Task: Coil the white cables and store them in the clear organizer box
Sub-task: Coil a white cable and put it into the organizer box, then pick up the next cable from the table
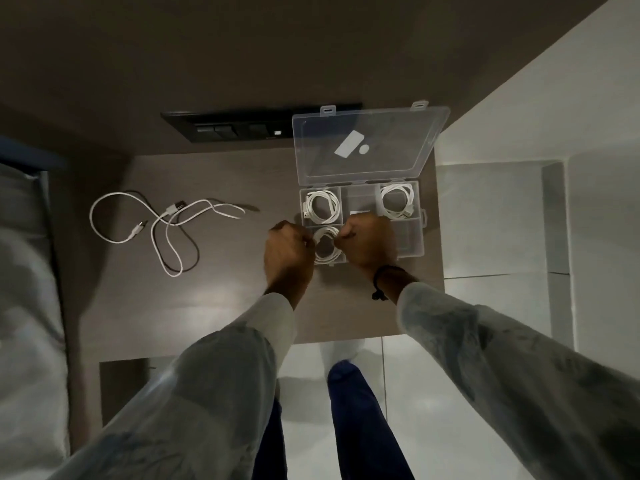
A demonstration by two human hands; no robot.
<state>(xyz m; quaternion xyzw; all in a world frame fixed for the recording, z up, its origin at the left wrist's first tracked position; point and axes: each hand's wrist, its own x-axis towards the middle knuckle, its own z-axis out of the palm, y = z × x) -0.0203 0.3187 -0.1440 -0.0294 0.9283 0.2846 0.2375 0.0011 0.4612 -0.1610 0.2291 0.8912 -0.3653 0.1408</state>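
Observation:
A clear organizer box (420,237) lies open on the brown table, its lid (367,143) tilted up at the back. One coiled white cable (322,206) fills the back left compartment, another coiled cable (397,199) the back right. A third coil (327,245) sits in the front left compartment. My left hand (287,249) pinches that coil's left side and my right hand (369,242) pinches its right side. Uncoiled white cables (162,220) lie tangled on the table's left part.
A black switch panel (235,128) is set in the wall behind the table. A bed edge (27,271) runs along the left. The table's front edge (329,339) is near my legs, with pale floor tiles to the right.

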